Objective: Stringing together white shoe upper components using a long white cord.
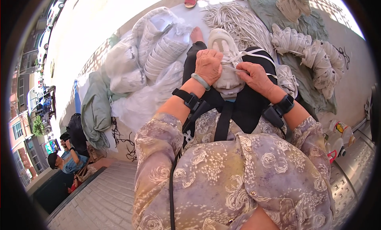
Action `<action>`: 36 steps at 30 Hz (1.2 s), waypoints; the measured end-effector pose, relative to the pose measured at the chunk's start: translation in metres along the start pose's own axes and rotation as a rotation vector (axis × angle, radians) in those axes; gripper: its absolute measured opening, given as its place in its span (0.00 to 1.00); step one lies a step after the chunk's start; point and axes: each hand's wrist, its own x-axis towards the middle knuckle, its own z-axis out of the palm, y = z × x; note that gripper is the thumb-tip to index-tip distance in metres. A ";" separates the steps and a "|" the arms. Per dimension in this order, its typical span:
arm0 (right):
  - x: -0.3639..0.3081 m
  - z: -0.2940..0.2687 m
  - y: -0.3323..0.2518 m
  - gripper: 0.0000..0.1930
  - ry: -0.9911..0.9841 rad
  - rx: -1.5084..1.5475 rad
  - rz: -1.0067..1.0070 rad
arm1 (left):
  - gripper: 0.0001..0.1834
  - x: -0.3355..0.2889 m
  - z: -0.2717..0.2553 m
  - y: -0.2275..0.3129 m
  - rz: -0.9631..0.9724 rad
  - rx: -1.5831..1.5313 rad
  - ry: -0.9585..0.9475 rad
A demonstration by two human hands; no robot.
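A white sneaker (223,45) lies across my lap between my thighs, its toe pointing away from me. White shoelace (254,52) runs through its upper, and a loose length loops over my right thigh. My left hand (210,65) is closed against the sneaker's left side; its fingers are curled under, so what they grip is hidden. On the other side, my right hand (257,76) pinches a stretch of the lace between thumb and fingertips, just above the shoe.
A heap of loose white laces (238,21) lies beyond the sneaker. Stacked white shoe parts in clear plastic (158,57) sit at the left. Tied bundles of pale laced uppers (323,63) rest on green cloth (313,95) at the right. A person (71,162) sits at far left.
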 end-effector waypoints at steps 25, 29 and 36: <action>-0.142 -0.129 0.065 0.08 0.199 0.281 0.727 | 0.08 -0.030 0.013 0.000 -0.653 -0.510 0.125; -0.123 -0.108 0.049 0.10 -0.125 0.159 0.664 | 0.08 -0.027 0.009 0.005 -0.636 -0.476 0.119; -0.022 -0.035 -0.007 0.24 0.068 -0.372 -0.126 | 0.12 -0.023 0.002 0.019 -0.148 -0.060 0.225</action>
